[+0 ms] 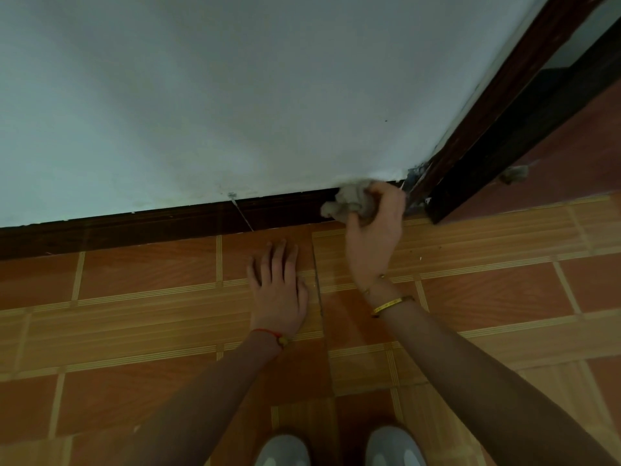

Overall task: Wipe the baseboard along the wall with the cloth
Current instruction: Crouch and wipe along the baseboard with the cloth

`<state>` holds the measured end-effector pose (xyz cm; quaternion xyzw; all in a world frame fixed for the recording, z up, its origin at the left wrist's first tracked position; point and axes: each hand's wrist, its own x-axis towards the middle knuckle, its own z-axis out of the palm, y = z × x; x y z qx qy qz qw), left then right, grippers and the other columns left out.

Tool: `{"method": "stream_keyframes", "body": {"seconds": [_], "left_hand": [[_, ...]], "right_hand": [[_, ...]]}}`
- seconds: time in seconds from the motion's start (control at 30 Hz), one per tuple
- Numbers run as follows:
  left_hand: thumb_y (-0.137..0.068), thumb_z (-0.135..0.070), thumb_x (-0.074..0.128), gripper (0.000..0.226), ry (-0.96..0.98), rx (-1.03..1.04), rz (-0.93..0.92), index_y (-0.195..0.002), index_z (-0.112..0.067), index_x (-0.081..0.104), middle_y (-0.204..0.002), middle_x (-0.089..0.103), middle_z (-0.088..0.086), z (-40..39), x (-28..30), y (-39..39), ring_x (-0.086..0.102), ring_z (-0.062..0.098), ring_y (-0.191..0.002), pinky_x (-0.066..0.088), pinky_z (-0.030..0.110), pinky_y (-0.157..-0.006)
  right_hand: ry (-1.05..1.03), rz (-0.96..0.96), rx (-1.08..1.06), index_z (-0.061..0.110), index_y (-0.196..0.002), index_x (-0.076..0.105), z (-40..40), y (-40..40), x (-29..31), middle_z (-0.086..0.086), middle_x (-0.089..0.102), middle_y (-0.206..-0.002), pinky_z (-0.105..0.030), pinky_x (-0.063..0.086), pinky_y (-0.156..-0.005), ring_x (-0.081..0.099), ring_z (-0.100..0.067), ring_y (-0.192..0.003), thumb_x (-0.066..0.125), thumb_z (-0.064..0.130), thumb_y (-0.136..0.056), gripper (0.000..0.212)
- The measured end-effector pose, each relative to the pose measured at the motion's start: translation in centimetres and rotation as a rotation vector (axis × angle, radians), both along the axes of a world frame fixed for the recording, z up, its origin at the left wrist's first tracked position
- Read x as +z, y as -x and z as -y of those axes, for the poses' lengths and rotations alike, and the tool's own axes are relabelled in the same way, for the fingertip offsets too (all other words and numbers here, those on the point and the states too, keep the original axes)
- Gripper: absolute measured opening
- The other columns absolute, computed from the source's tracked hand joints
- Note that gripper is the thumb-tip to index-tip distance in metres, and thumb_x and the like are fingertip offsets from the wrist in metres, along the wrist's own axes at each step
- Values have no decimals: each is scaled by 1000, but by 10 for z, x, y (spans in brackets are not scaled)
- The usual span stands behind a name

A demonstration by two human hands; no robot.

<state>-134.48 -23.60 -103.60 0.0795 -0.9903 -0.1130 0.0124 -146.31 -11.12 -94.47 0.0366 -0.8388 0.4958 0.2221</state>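
Two bare hands reach toward a dark baseboard (168,227) under a pale wall (235,95). The right hand (374,235) grips a crumpled grey cloth (353,201), pressing it against the baseboard beside a dark door frame (497,105). The left hand (277,284) lies flat, fingers spread, on the tiled floor (134,314).

Both forearms are bare, with no sleeves reaching into view. The left hand (277,284) has a thin red string bracelet (268,333) at its wrist, with a small yellowish bead or knot on the side toward the thumb. The right hand (374,237) has a narrow gold-coloured bangle (391,303) around its wrist, and a finer gold chain (368,288) sits just above it, nearer the hand. At the bottom edge show the rounded toes of two light grey shoes (282,452).
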Motion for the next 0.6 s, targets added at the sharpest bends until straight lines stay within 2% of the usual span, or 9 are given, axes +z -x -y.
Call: {"method": "stream_keyframes", "body": {"seconds": [0.1,0.17,0.27,0.33,0.43,0.5,0.6], "left_hand": [[-98,-34,33,60,-7,0,-3,-152,-10,40,-160,35,13,1,0,0,29,34,-149,20,63,-119],[-98,-34,33,60,-7,4,-7,-152,-10,41,-160,36,12,1,0,0,29,34,-149,20,63,-120],[-97,-34,34,59,-13,6,-7,-151,-10,42,-160,36,12,1,0,0,30,34,-149,20,63,-119],[-97,-34,33,59,-12,5,1,-151,-10,41,-159,36,12,1,0,0,30,34,-149,21,63,-119],[-97,-34,33,60,-6,6,4,-151,-10,41,-159,36,13,1,0,0,31,34,-149,21,63,-119],[-97,-34,33,60,-8,8,2,-151,-9,42,-159,36,13,0,0,0,31,35,-148,21,64,-118],[-97,-33,34,60,-5,5,0,-151,-9,42,-159,37,13,-1,2,0,30,35,-149,23,64,-117]], "right_hand": [[-62,37,131,3,-108,55,9,-6,-7,-1,48,-111,-11,41,-85,50,-11,-101,64,-12,-71,41],[-75,21,132,3,-110,55,2,-6,-8,-4,51,-111,-8,39,-87,50,-11,-102,63,-13,-72,41],[-11,-7,-59,-1,-109,55,-24,6,-7,-14,55,-110,-6,36,-92,49,-9,-105,60,-15,-72,39],[20,8,-201,-4,-107,55,-43,17,-7,-18,56,-110,-2,34,-89,48,-6,-103,58,-16,-71,38],[-16,19,-216,-4,-107,55,-48,20,-10,-19,55,-109,0,34,-86,45,-2,-102,57,-15,-70,38],[-23,17,-170,-3,-107,54,-41,16,-12,-18,55,-109,-5,37,-89,48,-7,-104,59,-14,-71,38],[-112,37,39,2,-111,55,-23,5,-18,-12,54,-113,-24,47,-92,52,-16,-107,63,-10,-73,40]]}}
